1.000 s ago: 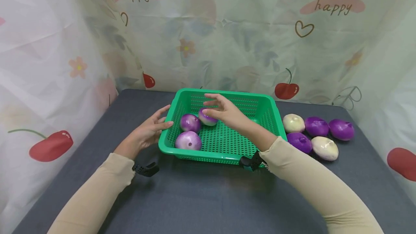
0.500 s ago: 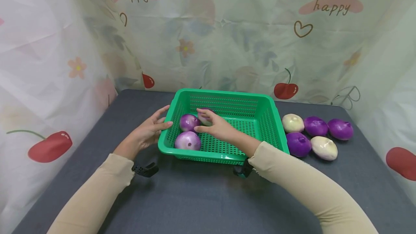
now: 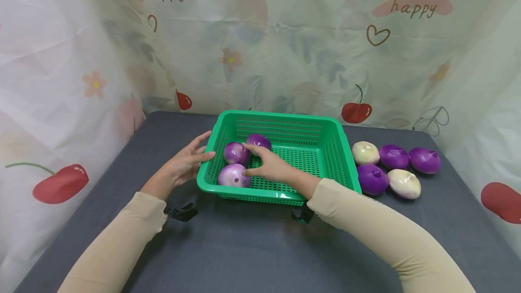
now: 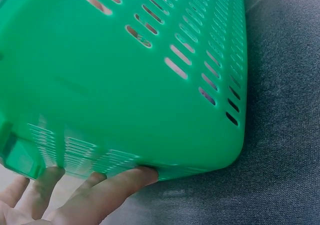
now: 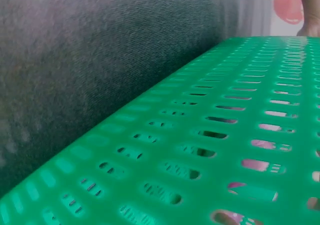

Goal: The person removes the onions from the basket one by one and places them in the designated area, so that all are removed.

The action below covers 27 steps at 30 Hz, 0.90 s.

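Observation:
Three red onions stand in the left part of a green plastic basket (image 3: 285, 197): a front onion (image 3: 234, 176), a middle onion (image 3: 236, 153) and a back onion (image 3: 258, 140). My left hand (image 3: 185, 162) holds the basket's left side, its thumb over the rim. The left wrist view shows its fingers (image 4: 107, 192) against the outer wall. Inside the basket, my right hand (image 3: 270, 165) has its thumb at the front onion and a finger at the middle one, spread apart. Its other fingers are hidden. The right wrist view shows mostly the perforated basket wall (image 5: 200, 150).
Right of the basket lie several more onions: a pale onion (image 3: 365, 153) and a purple onion (image 3: 372, 179) close to its wall, others beyond. A dark grey cloth (image 3: 244, 248) covers the table. Printed curtains (image 3: 285, 71) surround it.
My right hand has moved left and toward me, from the back onion to the front and middle onions, uncovering the back one. My left hand stays at the rim.

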Available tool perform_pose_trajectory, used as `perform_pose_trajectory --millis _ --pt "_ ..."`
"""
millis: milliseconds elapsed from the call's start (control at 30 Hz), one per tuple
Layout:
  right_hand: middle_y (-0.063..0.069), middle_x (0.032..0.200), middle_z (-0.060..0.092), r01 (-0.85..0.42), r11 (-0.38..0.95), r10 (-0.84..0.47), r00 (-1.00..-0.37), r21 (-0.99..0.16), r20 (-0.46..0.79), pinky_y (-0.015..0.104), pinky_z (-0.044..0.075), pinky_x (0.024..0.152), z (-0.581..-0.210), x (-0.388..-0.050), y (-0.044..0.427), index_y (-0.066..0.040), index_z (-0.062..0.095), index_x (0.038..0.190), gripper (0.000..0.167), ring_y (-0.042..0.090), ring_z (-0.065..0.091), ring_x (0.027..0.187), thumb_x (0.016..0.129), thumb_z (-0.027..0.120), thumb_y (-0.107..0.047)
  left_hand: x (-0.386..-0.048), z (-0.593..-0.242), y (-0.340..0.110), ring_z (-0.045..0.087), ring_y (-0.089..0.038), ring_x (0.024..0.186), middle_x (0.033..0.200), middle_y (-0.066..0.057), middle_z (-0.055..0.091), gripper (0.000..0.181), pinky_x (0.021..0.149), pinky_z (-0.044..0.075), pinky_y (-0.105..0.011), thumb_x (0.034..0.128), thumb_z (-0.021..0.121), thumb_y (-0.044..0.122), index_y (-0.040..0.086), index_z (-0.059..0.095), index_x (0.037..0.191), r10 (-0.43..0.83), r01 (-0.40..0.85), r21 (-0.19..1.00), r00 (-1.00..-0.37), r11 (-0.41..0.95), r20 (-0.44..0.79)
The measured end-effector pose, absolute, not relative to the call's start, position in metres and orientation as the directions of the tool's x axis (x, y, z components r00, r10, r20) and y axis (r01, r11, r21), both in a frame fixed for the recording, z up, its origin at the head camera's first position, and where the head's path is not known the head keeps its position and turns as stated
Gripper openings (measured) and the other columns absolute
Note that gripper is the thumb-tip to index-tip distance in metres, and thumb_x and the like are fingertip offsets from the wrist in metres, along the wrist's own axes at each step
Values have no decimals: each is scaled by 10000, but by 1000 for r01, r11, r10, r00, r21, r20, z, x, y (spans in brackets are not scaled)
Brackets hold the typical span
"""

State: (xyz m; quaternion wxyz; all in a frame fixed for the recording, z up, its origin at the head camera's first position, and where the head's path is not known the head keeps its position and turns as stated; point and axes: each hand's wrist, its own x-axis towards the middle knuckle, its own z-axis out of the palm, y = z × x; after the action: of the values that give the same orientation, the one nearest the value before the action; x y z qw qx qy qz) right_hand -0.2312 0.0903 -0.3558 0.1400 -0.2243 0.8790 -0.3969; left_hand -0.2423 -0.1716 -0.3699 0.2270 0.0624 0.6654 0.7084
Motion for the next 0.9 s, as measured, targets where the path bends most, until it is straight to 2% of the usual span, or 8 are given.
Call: perform_pose_trajectory --millis 333,500,900 --pt "116 1596 233 -290 614 -536 -836 -734 -118 512 303 1126 -358 -227 88 -158 315 1523 786 295 242 1457 856 731 -181 -241 -369 -172 522 -405 1244 1573 -151 262 787 863 538 -481 980 581 177 320 65 1557 405 -236 972 -889 -2 -215" --pt "110 1593 241 -265 617 -539 -829 -741 -152 510 352 1092 -360 -227 89 -178 321 1521 789 297 280 1439 850 736 -175 -241 -368 -172 479 -433 1278 1582 -154 240 787 888 524 -495 986 567 180 320 46 1559 413 -237 971 -885 2 -217" --pt "95 1561 317 -258 610 -550 -819 -749 -166 507 372 1079 -362 -226 89 -184 344 1511 785 307 331 1411 839 748 -178 -240 -368 -171 528 -397 1239 1578 -149 251 774 864 538 -480 987 565 179 321 61 1558 411 -236 972 -886 0 -215"
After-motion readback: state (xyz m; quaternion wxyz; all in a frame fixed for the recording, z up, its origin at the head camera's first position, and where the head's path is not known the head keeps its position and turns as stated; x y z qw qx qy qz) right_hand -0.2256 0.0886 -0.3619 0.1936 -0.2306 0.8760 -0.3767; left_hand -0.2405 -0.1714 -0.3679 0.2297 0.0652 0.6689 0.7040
